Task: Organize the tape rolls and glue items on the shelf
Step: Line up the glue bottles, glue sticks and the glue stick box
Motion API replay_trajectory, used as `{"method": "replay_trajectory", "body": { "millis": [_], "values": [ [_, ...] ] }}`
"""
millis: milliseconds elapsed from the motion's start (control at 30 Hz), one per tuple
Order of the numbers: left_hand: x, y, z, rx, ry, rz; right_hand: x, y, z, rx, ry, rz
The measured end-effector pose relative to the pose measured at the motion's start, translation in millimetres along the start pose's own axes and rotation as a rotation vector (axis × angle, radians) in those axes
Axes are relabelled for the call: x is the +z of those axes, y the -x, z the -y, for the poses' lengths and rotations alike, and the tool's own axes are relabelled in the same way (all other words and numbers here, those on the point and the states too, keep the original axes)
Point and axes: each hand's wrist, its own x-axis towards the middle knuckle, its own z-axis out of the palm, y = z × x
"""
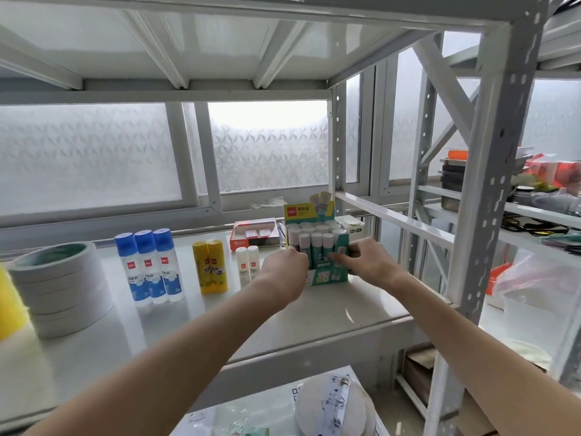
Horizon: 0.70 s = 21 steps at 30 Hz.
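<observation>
A green display box of white-capped glue sticks (317,243) stands on the white shelf (330,309) at the right. My left hand (284,267) grips its left front corner. My right hand (366,261) grips its right front side, fingers curled over the edge. Left of the box stand two small white glue sticks (247,268), two yellow glue sticks (210,267) and three blue-capped liquid glue bottles (152,267). A stack of white tape rolls (59,287) sits at the far left.
An orange-and-white flat box (254,236) lies behind the small glue sticks, near the frosted window. A yellow object (8,305) shows at the left edge. Grey metal uprights (490,196) stand at the right. The lower shelf holds packaged items (333,407); a neighbouring rack holds clutter (471,180).
</observation>
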Motion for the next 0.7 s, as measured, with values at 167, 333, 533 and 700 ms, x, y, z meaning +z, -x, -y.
{"method": "replay_trajectory", "body": {
  "millis": [167, 333, 533, 700],
  "values": [
    [2.5, 11.4, 6.0, -0.026, 0.097, -0.019, 5.5, 0.5, 9.0, 0.029, 0.13, -0.059],
    [-0.5, 8.4, 1.6, -0.009, 0.115, -0.104, 7.4, 3.3, 19.6, 0.039, 0.216, -0.112],
    [-6.0, -2.4, -2.4, -0.053, 0.167, -0.164, 7.4, 3.6, 15.0, 0.065, 0.184, -0.096],
    [-5.0, -6.1, -1.9, -0.041, 0.18, -0.207, 7.5, 1.5, 11.8, 0.075, 0.167, -0.084]
  ]
}}
